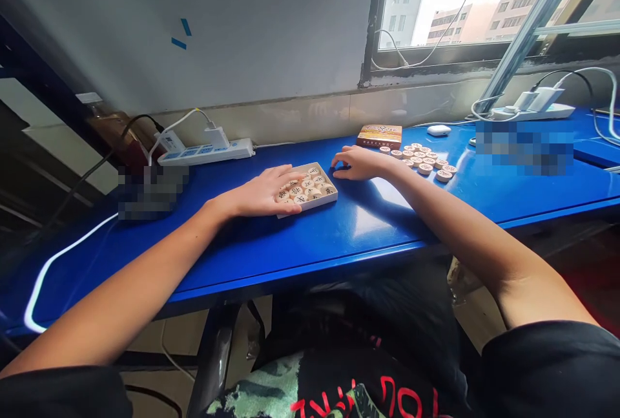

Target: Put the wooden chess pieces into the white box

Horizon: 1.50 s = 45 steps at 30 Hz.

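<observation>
My left hand (pixel 265 193) lies over the left part of a shallow white box (pixel 331 193), fingers stretched out and thumb along its near side. Round wooden Chinese chess pieces (pixel 310 184) with dark characters fill the box; some are hidden under my hand. Just right of the box, my right hand (pixel 359 163) hovers at or touches the blue table, its fingers bent with a gap between fingertips and thumb. No piece shows in it. Beyond my right wrist, several loose chess pieces (pixel 426 168) with reddish characters lie in a cluster.
A printed brown-orange carton (pixel 380 136) stands behind the loose pieces on the blue table (pixel 271 250). Power strips with plugs and cables sit at the left (pixel 208 152) and right (pixel 557 112). A white earbud-like case (pixel 438 130) lies near the wall.
</observation>
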Tool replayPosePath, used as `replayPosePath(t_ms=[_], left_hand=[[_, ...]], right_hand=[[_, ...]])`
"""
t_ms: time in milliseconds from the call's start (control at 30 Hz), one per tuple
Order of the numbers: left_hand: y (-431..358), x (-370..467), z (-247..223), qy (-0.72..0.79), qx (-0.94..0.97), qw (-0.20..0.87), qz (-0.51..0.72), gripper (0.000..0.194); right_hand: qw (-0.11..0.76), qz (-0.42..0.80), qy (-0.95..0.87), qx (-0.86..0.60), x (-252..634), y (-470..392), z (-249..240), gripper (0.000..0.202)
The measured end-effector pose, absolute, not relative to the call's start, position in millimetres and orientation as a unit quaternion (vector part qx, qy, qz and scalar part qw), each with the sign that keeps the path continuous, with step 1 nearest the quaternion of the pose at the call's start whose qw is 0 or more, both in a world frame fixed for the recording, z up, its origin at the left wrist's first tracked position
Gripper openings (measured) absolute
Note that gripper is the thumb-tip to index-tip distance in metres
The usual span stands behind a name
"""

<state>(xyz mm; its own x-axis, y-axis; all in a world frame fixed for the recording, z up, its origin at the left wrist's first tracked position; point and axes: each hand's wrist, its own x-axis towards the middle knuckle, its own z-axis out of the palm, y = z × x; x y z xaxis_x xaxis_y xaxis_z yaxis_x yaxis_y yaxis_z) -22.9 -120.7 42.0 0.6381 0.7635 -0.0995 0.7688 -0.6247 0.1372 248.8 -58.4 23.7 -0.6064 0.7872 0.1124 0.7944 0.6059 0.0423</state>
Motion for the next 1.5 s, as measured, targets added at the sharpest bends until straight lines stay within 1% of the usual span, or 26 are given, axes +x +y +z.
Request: replayPosePath(t_ms=[367,533,867,1033,1267,1500], left_hand=[[-123.4,-24.5,43.5,0.372,0.925,0.077,0.006,0.085],[-118.0,-23.6,40.1,0.391,0.918,0.063,0.029,0.091],[-117.8,-23.3,38.6,0.388,0.917,0.081,0.045,0.091],[-114.5,-24.6,39.4,0.418,0.903,0.085,0.056,0.092],[-115.2,-26.0,42.3,0.420,0.902,0.089,0.041,0.096],[-117.7,-25.4,42.6,0.415,0.905,0.087,0.043,0.094]], right_hand=[[0.041,-0.040,-0.898,-0.437,250.7,-55.3,21.2,0.040],[0.044,-0.054,-0.901,-0.429,250.9,-55.1,20.4,0.041],[0.035,-0.045,-0.897,-0.439,249.6,-57.8,24.0,0.041],[0.033,-0.040,-0.897,-0.439,249.8,-57.0,23.2,0.041],[0.041,-0.020,-0.896,-0.443,249.8,-58.2,22.8,0.040],[0.042,-0.029,-0.897,-0.440,249.5,-57.2,20.6,0.040]])
